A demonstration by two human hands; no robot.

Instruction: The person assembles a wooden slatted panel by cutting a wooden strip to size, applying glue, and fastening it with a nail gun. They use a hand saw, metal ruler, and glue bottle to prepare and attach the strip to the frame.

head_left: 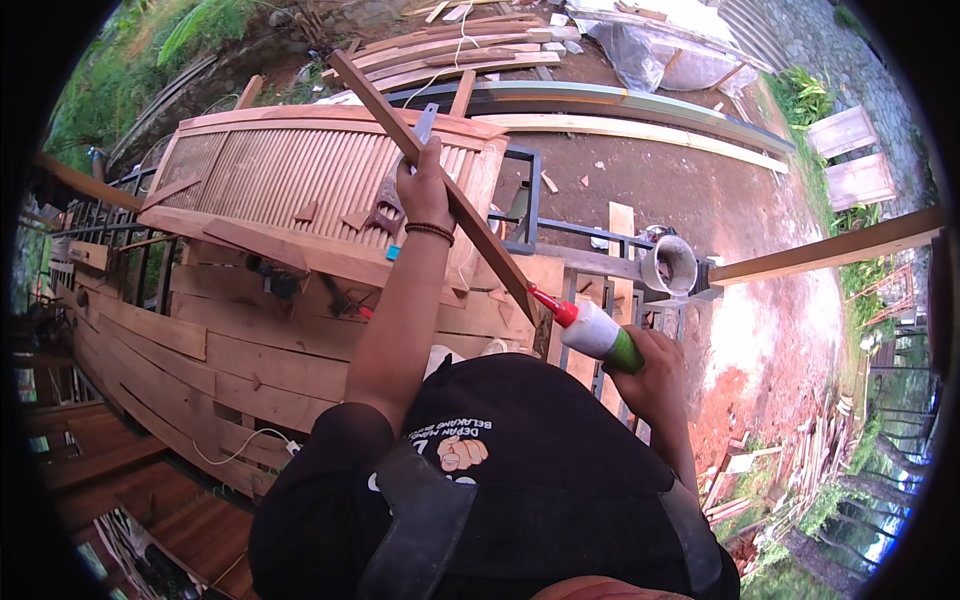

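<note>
My left hand (425, 192) is closed around a long, narrow wooden strip (486, 238), which slants from the far left down toward my body. A pale metal blade (427, 121), perhaps a scraper, sticks up by the same hand; its lower part is hidden. In my right hand (655, 368) is a white and green glue bottle (597, 334), tipped so that its red nozzle points at the strip's near end. The nozzle tip is at or very close to the wood. Beneath my left arm lies a slatted wooden panel (290, 165), with small wood offcuts (306, 211) on it.
The panel rests above a plank platform (270, 345). A dark metal frame (533, 195) stands beyond it, with a whitish bucket (669, 266) at the right. A wooden post (830, 250) juts in from the right. Stacked boards (450, 55) and long beams (640, 105) lie farther off.
</note>
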